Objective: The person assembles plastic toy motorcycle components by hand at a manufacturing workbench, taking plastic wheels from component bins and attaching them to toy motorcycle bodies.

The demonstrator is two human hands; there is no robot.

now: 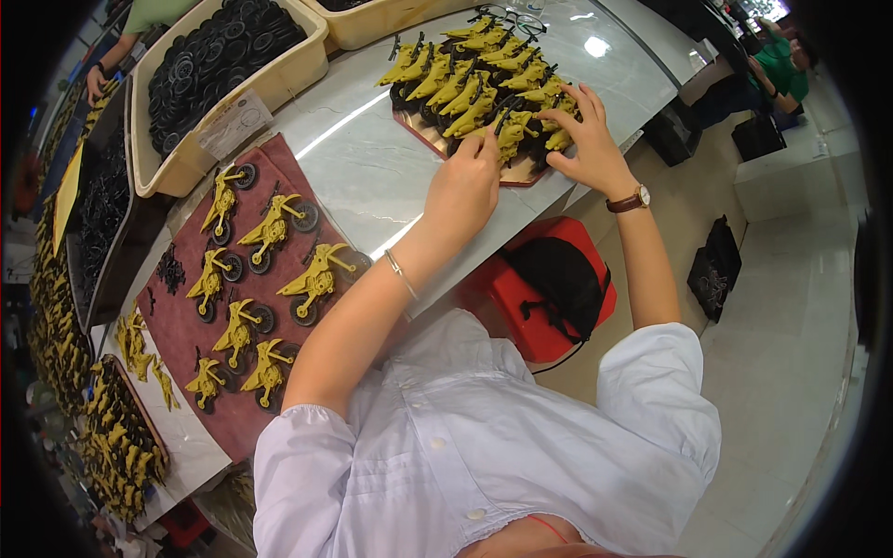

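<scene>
Rows of yellow-green toy motorcycles (470,93) with black wheels and handlebars stand packed on a board (521,177) at the table's far right. My left hand (465,186) is closed in a pinch at the near edge of that group, on the black handlebar end of a toy motorcycle (513,138). Its fingertips partly hide the grip. On the other side of this motorcycle, my right hand (591,149) curves with thumb and fingers apart, its fingertips close to the front row; whether they touch it is unclear. More toy motorcycles (267,232) lie on their sides on a dark red mat (288,172).
A cream bin (316,56) of black wheels stands behind the mat, beside a dark tray (102,219) of small black parts. Loose yellow pieces (135,344) lie left. Eyeglasses (526,20) rest at the back. A red stool (567,325) holds a black bag (558,284). Other people work nearby.
</scene>
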